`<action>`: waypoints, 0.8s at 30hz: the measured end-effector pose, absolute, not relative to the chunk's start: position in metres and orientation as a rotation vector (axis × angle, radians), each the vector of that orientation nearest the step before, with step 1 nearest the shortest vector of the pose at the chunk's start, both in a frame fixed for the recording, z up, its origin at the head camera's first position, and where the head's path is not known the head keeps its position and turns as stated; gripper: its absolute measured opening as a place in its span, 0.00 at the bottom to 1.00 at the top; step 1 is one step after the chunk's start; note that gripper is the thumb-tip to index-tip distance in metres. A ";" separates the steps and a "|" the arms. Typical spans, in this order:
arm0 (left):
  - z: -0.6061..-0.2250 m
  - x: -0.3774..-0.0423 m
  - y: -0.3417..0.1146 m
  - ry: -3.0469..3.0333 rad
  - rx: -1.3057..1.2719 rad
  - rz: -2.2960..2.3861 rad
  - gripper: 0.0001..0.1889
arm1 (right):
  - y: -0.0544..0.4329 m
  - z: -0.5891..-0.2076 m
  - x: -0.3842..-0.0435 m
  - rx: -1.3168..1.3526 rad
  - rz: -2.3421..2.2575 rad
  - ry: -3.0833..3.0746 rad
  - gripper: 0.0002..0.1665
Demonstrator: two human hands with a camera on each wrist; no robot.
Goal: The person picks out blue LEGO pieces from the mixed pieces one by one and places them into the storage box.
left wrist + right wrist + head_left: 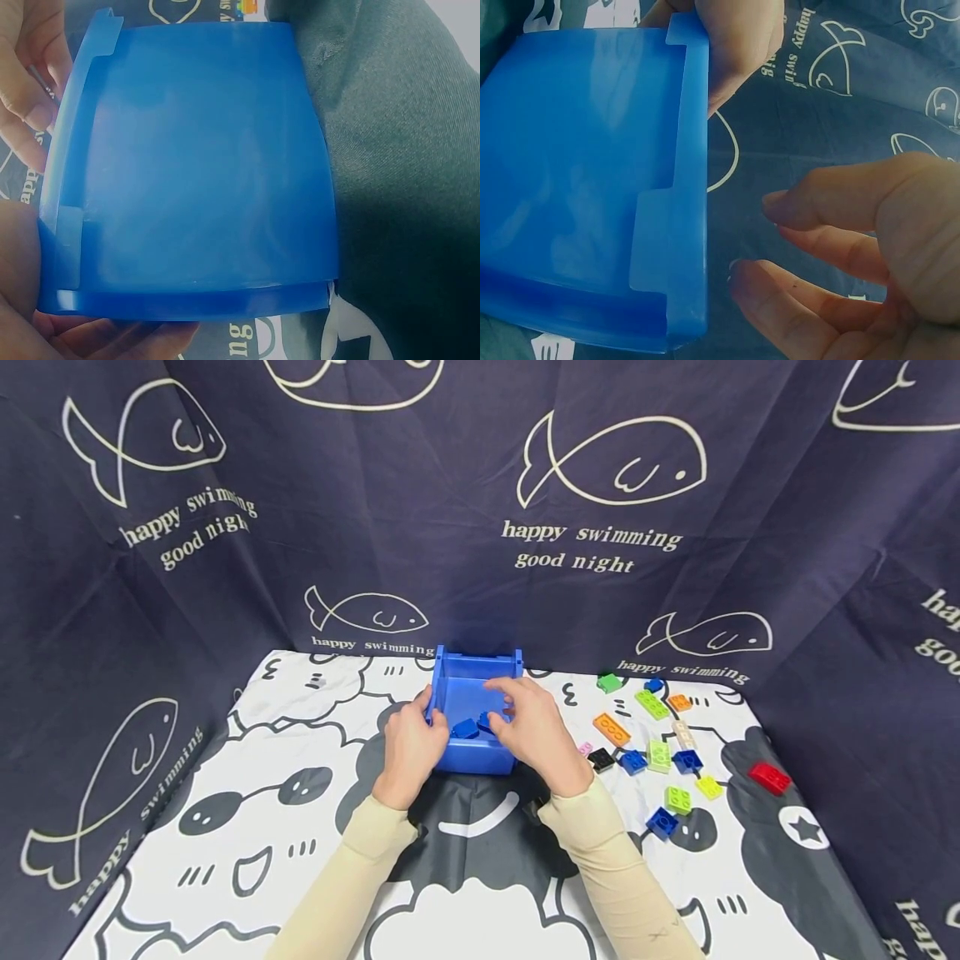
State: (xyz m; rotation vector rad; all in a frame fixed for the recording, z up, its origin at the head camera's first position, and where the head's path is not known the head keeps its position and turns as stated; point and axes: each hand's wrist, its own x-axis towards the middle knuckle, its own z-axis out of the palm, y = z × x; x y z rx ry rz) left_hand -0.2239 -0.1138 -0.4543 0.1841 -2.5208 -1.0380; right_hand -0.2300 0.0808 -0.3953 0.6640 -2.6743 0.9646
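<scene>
A blue open-topped box (474, 758) stands in front of me in the head view. Two blue toy bricks lie inside near its front wall, one brick (465, 728) left of the other brick (484, 722). My left hand (408, 739) grips the box's left wall, with its thumb over the rim; the left wrist view shows fingers beneath the box side (202, 165). Over the right part of the box is my right hand (536, 727). Its fingers (780, 311) are loosely bent and apart from the thumb in the right wrist view, with nothing between them.
Right of the box, several loose bricks lie scattered on the patterned cloth (262, 827), among them an orange brick (612, 729), a black brick (601, 759) and a lime brick (678, 799). A red brick (769, 778) lies farthest right. Dark fish-print curtains (480, 593) enclose the back and sides.
</scene>
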 end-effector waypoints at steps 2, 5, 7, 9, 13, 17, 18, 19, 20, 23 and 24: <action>-0.455 -0.224 -0.113 -2.522 0.184 -1.038 0.26 | 0.082 -0.395 -0.230 0.668 0.957 -2.674 0.24; -0.455 -0.224 -0.113 -2.524 0.186 -1.040 0.26 | 0.083 -0.395 -0.230 0.671 0.951 -2.671 0.24; -0.455 -0.223 -0.114 -2.527 0.191 -1.043 0.26 | 0.083 -0.394 -0.230 0.672 0.949 -2.666 0.24; -0.454 -0.223 -0.115 -2.525 0.199 -1.046 0.26 | 0.083 -0.392 -0.230 0.668 0.946 -2.669 0.23; -0.453 -0.221 -0.116 -2.510 0.207 -1.046 0.26 | 0.084 -0.388 -0.230 0.656 0.948 -2.683 0.23; -0.451 -0.221 -0.116 -2.524 0.196 -1.049 0.26 | 0.088 -0.381 -0.227 0.611 0.961 -2.699 0.22; -0.450 -0.221 -0.115 -2.531 0.193 -1.048 0.26 | 0.090 -0.379 -0.226 0.599 0.966 -2.695 0.22; -0.450 -0.221 -0.115 -2.535 0.188 -1.049 0.26 | 0.092 -0.377 -0.226 0.585 0.968 -2.690 0.22; -0.450 -0.221 -0.114 -2.538 0.183 -1.050 0.26 | 0.094 -0.375 -0.225 0.573 0.970 -2.682 0.22; -0.451 -0.222 -0.114 -2.532 0.177 -1.048 0.26 | 0.102 -0.368 -0.225 0.561 0.990 -2.638 0.22; -0.451 -0.222 -0.114 -2.529 0.177 -1.046 0.26 | 0.105 -0.366 -0.225 0.560 1.002 -2.622 0.22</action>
